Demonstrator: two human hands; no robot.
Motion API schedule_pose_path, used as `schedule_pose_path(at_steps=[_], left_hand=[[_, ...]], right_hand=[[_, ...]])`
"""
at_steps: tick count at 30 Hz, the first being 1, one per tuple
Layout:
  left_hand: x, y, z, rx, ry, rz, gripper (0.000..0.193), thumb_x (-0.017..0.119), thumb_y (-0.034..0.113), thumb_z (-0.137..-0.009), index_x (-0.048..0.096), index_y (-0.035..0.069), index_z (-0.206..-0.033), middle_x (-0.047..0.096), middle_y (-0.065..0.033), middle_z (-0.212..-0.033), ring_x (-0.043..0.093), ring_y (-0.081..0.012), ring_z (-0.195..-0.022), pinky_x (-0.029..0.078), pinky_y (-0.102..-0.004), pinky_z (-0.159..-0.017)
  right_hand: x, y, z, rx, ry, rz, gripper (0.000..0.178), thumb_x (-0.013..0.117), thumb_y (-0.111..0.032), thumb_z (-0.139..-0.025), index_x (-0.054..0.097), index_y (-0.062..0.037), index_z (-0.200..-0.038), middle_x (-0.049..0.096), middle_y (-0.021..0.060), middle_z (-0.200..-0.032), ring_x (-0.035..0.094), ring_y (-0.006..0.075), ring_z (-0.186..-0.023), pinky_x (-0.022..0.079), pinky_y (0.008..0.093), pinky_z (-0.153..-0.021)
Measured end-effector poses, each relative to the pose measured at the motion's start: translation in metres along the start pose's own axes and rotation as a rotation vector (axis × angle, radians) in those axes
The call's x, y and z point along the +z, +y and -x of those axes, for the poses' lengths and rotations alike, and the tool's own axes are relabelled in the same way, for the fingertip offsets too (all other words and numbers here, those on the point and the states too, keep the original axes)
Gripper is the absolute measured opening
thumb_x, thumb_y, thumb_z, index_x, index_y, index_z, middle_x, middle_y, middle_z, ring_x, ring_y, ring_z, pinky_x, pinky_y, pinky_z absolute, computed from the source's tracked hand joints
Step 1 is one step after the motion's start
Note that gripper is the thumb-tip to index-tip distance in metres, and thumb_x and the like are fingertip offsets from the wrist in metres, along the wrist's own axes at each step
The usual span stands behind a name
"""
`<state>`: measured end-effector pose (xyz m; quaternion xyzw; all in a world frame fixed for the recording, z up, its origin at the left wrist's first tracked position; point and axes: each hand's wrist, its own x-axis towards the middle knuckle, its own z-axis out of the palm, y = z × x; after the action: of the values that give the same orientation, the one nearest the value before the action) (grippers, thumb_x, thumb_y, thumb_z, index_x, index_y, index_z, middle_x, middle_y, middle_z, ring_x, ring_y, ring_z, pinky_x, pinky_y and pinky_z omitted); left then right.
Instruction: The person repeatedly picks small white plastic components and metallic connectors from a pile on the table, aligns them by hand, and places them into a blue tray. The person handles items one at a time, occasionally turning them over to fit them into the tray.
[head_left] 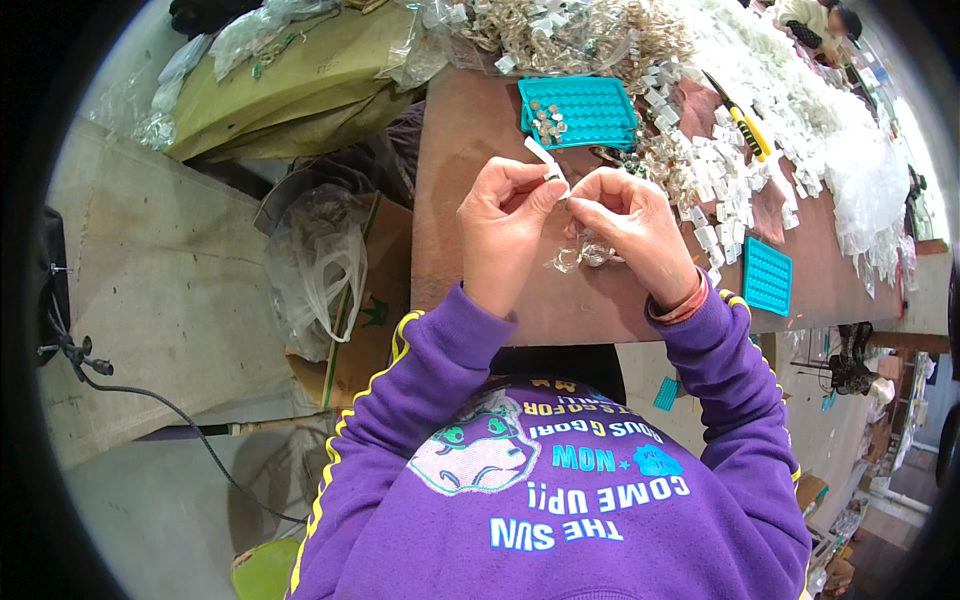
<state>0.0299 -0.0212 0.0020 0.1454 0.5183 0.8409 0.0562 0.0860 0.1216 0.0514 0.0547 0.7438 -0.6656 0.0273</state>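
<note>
Brown table (470, 200) runs away from the person, heaped far along with white tabs (730, 170) and clear bits; a teal tray (585, 108) sits just beyond the hands, close for reaching. Left hand (505, 225) and right hand (635, 225) meet above the table, fingertips pressed together on one white strip (545, 160), raised, probably for a close look. Grey floor, a bag-lined box at left.
</note>
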Motion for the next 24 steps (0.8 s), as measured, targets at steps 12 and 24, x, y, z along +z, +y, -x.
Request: schedule_pose_path(at_steps=[12, 24], left_hand=[[-0.003, -0.006, -0.002, -0.004, -0.03, 0.025, 0.015, 0.069, -0.001, -0.087, 0.057, 0.002, -0.094, 0.066, -0.0043, -0.09, 0.063, -0.0088, -0.084, 0.052, -0.0233, -0.076], [0.004, -0.004, -0.005, -0.405, 0.004, 0.605, 0.012, 0.061, 0.013, -0.096, 0.056, 0.004, -0.102, 0.065, -0.0089, -0.104, 0.063, -0.016, -0.092, 0.053, -0.03, -0.083]], right_hand=[[0.001, -0.004, -0.002, -0.061, 0.167, 0.211, 0.008, 0.067, -0.006, -0.087, 0.065, 0.0015, -0.086, 0.064, 0.0013, -0.071, 0.058, 0.0037, -0.066, 0.046, 0.0216, -0.056], [0.016, 0.013, -0.001, -0.119, 0.245, -0.082, 0.011, 0.071, -0.01, -0.087, 0.066, -0.0002, -0.088, 0.063, -0.0031, -0.075, 0.051, -0.0002, -0.066, 0.041, 0.0187, -0.055]])
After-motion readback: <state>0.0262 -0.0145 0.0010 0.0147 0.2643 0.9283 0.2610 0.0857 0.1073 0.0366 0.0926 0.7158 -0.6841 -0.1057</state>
